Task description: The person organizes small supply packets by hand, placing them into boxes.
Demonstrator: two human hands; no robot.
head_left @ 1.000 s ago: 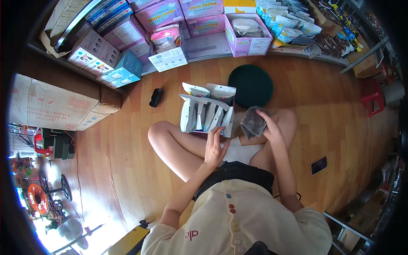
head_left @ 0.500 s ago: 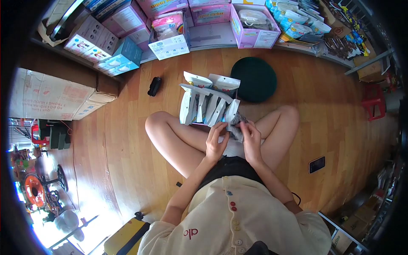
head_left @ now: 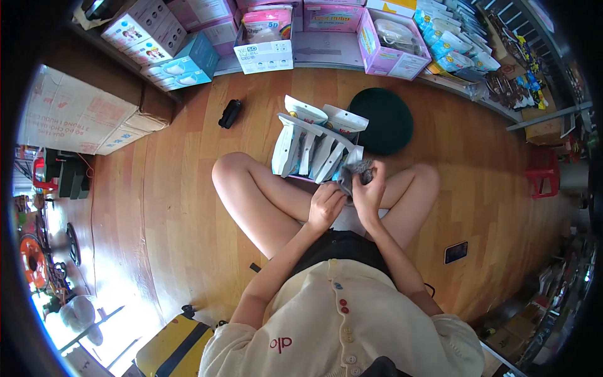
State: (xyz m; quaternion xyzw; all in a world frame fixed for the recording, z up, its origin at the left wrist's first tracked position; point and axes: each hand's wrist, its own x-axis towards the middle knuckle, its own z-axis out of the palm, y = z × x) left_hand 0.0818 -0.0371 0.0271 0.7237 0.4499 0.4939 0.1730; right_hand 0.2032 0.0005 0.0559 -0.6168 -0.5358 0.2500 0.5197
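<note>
Left hand (head_left: 326,205): pinching grey cloth (head_left: 357,169)
Right hand (head_left: 370,190): gripping grey cloth
Cloth condition: bunched, two-handed hold, near white packets (head_left: 286,149)

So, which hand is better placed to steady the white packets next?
Probably the left hand: it lies nearer the middle of the white packets and seems to pinch only the grey cloth's edge, while the right hand holds its bulk.

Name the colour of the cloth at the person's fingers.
The cloth is grey, slightly mottled; best seen in the head view.
</note>
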